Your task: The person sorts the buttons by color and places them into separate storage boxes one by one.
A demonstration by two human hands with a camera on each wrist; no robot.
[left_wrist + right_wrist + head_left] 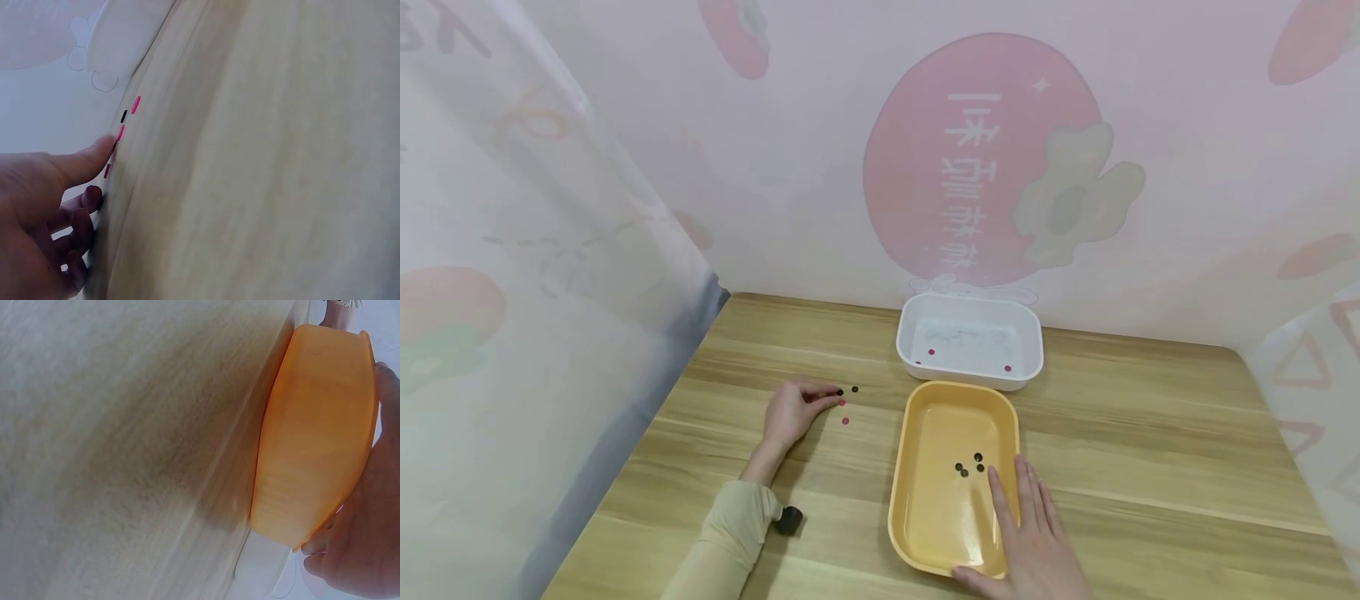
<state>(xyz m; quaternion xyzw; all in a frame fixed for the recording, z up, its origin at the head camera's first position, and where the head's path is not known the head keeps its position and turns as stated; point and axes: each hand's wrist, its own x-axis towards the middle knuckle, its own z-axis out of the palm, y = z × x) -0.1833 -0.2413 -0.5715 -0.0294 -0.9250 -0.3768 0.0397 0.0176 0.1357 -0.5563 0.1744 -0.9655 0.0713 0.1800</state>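
My left hand (pixel 792 414) reaches over the table, thumb and forefinger apart beside a small black disc (pixel 840 392) and a pink disc (pixel 842 402). Another black disc (pixel 854 389) and pink disc (pixel 846 421) lie close by. In the left wrist view, the thumb tip is near a pink disc (pixel 120 132); whether it touches one is unclear. My right hand (pixel 1036 542) spreads over the right side and near corner of a yellow tray (pixel 904 467). Several dark discs (pixel 964 472) lie inside. From the right wrist view, the hand rests along the tray's rim.
A white tray (pixel 970 373) stands behind the yellow one, with a few pink discs (pixel 1007 368) inside. Both are on a wood-grain table (pixel 1150 433). A printed cloth (pixel 805 167) rises behind the table and along its sides.
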